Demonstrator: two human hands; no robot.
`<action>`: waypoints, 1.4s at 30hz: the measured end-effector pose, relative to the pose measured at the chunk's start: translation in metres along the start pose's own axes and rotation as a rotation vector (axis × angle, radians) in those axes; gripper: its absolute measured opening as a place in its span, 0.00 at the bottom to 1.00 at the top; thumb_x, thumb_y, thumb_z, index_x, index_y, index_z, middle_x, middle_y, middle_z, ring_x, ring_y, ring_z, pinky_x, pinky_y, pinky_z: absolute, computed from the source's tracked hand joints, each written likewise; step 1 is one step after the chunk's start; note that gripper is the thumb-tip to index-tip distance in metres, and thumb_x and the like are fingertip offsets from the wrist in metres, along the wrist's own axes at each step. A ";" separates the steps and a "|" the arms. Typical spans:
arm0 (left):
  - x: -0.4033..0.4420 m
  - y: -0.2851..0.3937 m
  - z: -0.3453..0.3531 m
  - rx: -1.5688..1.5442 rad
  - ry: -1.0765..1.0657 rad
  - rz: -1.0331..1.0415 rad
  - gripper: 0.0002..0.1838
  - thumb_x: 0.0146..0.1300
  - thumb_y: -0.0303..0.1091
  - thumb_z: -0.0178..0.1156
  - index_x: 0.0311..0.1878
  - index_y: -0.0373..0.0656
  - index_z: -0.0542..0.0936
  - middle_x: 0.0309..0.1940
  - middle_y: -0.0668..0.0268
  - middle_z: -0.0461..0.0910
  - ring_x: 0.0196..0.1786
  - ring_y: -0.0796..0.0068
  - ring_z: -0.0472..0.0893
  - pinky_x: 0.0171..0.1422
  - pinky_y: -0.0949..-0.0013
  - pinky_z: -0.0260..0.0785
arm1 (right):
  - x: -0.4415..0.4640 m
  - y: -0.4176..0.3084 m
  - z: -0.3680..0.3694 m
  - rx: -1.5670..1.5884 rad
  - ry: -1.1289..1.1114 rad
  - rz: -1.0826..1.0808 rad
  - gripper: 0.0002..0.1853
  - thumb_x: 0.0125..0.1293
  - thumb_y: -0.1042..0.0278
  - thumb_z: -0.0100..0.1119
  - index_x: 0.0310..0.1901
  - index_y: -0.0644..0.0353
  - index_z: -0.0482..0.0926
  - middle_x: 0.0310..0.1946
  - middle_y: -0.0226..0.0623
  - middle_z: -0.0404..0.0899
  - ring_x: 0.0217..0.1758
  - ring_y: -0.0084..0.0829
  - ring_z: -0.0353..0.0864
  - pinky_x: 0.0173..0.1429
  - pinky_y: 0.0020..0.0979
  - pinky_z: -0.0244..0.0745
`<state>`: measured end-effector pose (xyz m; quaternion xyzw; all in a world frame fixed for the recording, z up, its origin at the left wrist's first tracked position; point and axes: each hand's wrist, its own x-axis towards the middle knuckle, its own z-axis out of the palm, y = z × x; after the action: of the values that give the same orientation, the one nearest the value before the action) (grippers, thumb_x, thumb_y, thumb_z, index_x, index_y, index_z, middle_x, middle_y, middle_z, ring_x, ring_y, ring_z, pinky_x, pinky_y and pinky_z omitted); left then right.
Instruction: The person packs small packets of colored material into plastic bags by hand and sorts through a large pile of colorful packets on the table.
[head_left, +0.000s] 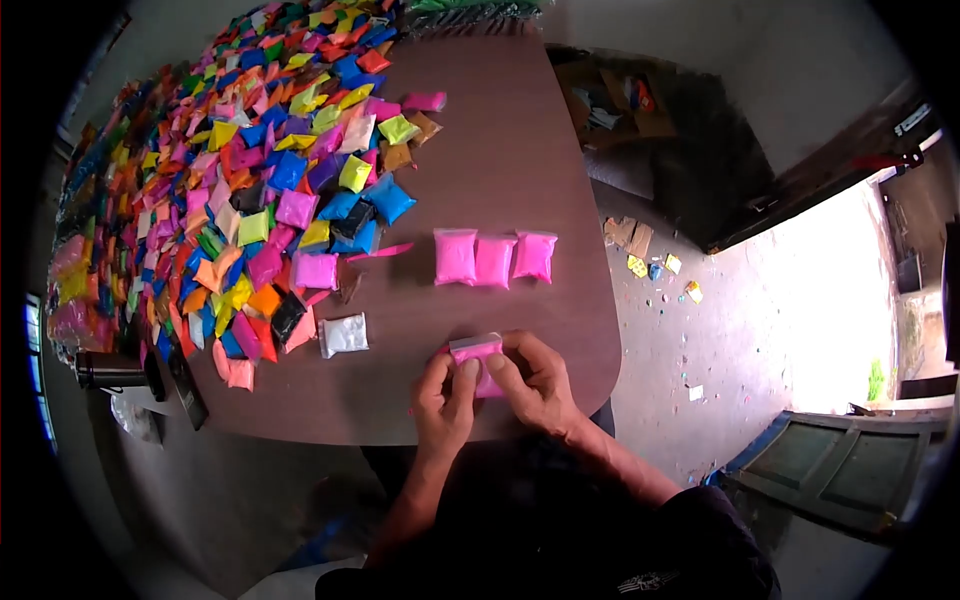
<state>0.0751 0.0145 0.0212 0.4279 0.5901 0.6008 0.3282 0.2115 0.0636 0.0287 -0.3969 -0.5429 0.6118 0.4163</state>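
Between both hands I hold a small pink packet [488, 384] in clear plastic, close to the table's front edge. My left hand [444, 392] grips its left side, with the thumb pressed on its face. On the other side, my right hand [535, 377] pinches it with thumb and fingers. The packet's pale top strip [475, 343] shows above the thumbs. Just beyond my hands lie three pink packets in a row: a left one [456, 257], a middle one [494, 262] and a right one [535, 256]. A white packet [344, 336] rests to the left of my hands.
A large heap of many-coloured packets [253, 228] covers the left of the brown table [500, 130]. A dark cylinder [112, 370] is at the table's left edge. To the right, the floor [660, 350] has scattered scraps, and a cardboard box [640, 105] stands behind.
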 end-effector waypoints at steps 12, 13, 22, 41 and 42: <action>0.005 0.006 -0.003 0.005 -0.162 -0.019 0.07 0.71 0.29 0.65 0.40 0.36 0.79 0.24 0.75 0.74 0.27 0.87 0.67 0.30 0.76 0.59 | 0.002 0.004 -0.003 0.034 0.009 -0.014 0.10 0.77 0.69 0.62 0.51 0.68 0.82 0.39 0.38 0.82 0.40 0.25 0.81 0.45 0.27 0.76; 0.005 0.007 -0.002 -0.005 -0.146 -0.021 0.06 0.71 0.29 0.64 0.40 0.36 0.78 0.24 0.75 0.74 0.27 0.87 0.67 0.31 0.76 0.60 | 0.002 0.004 -0.002 0.048 -0.007 -0.008 0.11 0.77 0.69 0.63 0.51 0.68 0.82 0.40 0.39 0.82 0.41 0.26 0.81 0.45 0.27 0.76; 0.004 0.001 -0.007 -0.108 -0.226 -0.087 0.07 0.71 0.29 0.65 0.44 0.35 0.79 0.29 0.73 0.78 0.31 0.87 0.71 0.33 0.77 0.63 | 0.004 0.002 -0.003 -0.010 0.070 -0.104 0.06 0.77 0.72 0.62 0.47 0.66 0.79 0.34 0.25 0.76 0.37 0.16 0.73 0.41 0.23 0.69; 0.008 0.007 -0.008 -0.171 -0.235 -0.110 0.06 0.73 0.27 0.64 0.47 0.35 0.80 0.31 0.74 0.79 0.31 0.88 0.73 0.36 0.79 0.64 | 0.006 0.001 -0.004 0.143 0.049 -0.006 0.09 0.74 0.71 0.68 0.49 0.65 0.80 0.35 0.24 0.77 0.37 0.13 0.72 0.41 0.20 0.67; 0.007 0.007 -0.009 -0.166 -0.183 -0.173 0.05 0.73 0.28 0.64 0.45 0.36 0.80 0.30 0.75 0.78 0.30 0.88 0.71 0.34 0.79 0.62 | 0.006 0.004 -0.005 0.075 0.031 -0.037 0.08 0.74 0.72 0.68 0.49 0.65 0.80 0.36 0.23 0.77 0.37 0.13 0.71 0.41 0.20 0.66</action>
<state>0.0651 0.0169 0.0299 0.3997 0.5409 0.5754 0.4654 0.2138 0.0709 0.0243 -0.3805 -0.5202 0.6179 0.4505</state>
